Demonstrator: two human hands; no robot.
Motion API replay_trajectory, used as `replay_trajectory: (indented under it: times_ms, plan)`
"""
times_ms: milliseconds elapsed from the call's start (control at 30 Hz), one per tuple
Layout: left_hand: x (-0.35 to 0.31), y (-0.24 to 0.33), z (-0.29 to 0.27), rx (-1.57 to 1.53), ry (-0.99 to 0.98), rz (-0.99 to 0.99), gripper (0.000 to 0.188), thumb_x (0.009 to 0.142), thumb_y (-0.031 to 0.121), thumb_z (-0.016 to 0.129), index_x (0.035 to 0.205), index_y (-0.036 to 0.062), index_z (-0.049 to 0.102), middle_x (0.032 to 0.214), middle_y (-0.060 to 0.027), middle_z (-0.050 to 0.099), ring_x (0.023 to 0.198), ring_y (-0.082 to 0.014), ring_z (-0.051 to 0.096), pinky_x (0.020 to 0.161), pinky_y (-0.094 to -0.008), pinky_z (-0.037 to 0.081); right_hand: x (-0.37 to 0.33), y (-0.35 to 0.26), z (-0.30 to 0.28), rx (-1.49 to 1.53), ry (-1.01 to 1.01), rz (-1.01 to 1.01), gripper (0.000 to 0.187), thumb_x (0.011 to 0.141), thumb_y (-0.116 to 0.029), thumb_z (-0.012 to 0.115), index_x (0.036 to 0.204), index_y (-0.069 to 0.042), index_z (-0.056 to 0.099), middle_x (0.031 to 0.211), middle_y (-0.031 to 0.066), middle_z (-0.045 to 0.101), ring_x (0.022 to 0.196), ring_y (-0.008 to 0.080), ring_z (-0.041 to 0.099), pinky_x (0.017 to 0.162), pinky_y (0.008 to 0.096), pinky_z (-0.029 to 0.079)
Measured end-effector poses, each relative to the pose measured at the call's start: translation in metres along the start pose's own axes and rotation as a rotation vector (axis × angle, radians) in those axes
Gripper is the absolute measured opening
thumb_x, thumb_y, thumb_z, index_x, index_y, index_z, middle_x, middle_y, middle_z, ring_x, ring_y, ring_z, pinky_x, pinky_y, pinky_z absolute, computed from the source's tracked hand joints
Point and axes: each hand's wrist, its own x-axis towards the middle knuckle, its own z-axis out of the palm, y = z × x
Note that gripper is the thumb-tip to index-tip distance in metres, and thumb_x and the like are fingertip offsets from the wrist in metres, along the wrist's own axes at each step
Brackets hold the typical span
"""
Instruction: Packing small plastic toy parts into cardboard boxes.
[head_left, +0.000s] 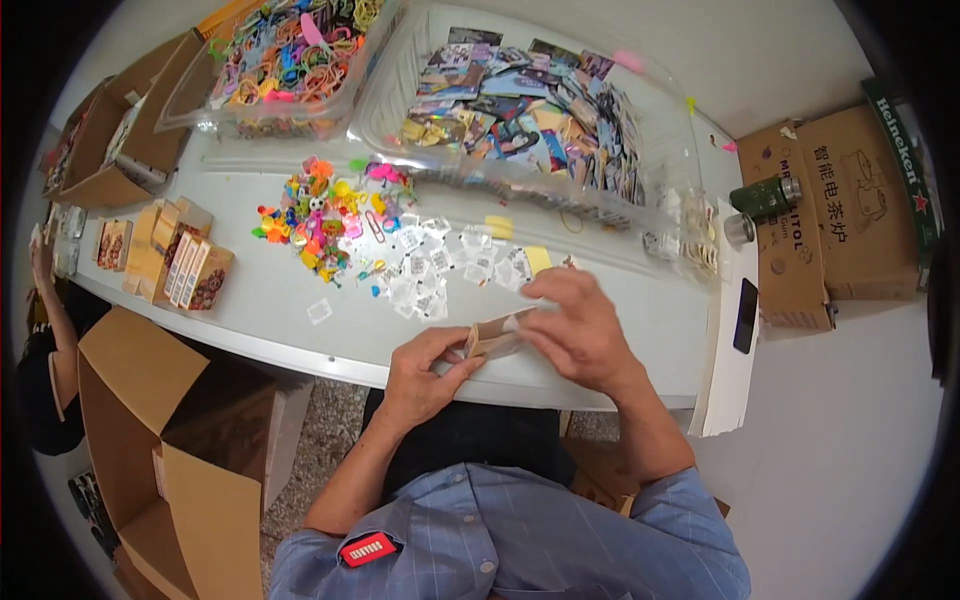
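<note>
My left hand (425, 375) is closed round the left end of a small open cardboard box (493, 337), held just over the front edge of the table. My right hand (580, 335) is at the other end of the box, thumb and fingers pinched at its opening. Something whitish shows at those fingertips, too blurred to name. Beyond my hands lie several small white printed packets (428, 262) in a loose spread. Left of them is a heap of small colourful plastic toys (318, 215).
Clear plastic trays hold glossy cards (525, 110) and colourful bands and trinkets (300, 60). Small filled boxes (185, 262) stand at the left. A large open carton (190, 440) sits below the table edge. At the right are a phone (745, 316) and a green flask (765, 197). Another person's arm (55, 300) shows far left.
</note>
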Motion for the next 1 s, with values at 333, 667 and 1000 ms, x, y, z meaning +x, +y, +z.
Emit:
replay_trajectory:
  times_ms: [333,667,1000]
  plan:
    - [0.002,0.002,-0.004,0.008,-0.030,0.030,0.034,0.080,0.003,0.080,0.112,0.0021,0.070,0.101,-0.0117,0.071,0.085,-0.0176,0.069,0.073,-0.0280,0.058,0.018,-0.001,-0.017,0.046,-0.419,0.028,0.024,0.081,-0.017,0.078,0.102,-0.007,0.072,0.127,0.0115,0.062,0.118,0.0331,0.058,0.101,0.0461,0.046]
    - [-0.001,0.000,-0.005,-0.002,0.008,0.028,0.033,0.081,0.004,0.080,0.113,0.0021,0.069,0.102,-0.0126,0.071,0.084,-0.0187,0.069,0.071,-0.0286,0.058,0.141,0.079,-0.055,0.023,-0.154,0.311,0.053,0.077,-0.018,0.081,0.126,-0.007,0.063,0.124,0.0181,0.062,0.115,0.0327,0.059,0.097,0.0386,0.048]
    - [0.002,0.000,-0.005,0.014,-0.027,0.014,0.037,0.080,0.001,0.081,0.115,0.0029,0.069,0.105,-0.0106,0.071,0.085,-0.0145,0.068,0.073,-0.0269,0.057,0.149,0.153,-0.032,0.026,-0.371,0.354,0.037,0.078,-0.013,0.079,0.112,-0.004,0.068,0.111,0.0109,0.065,0.102,0.0243,0.061,0.091,0.0357,0.050]
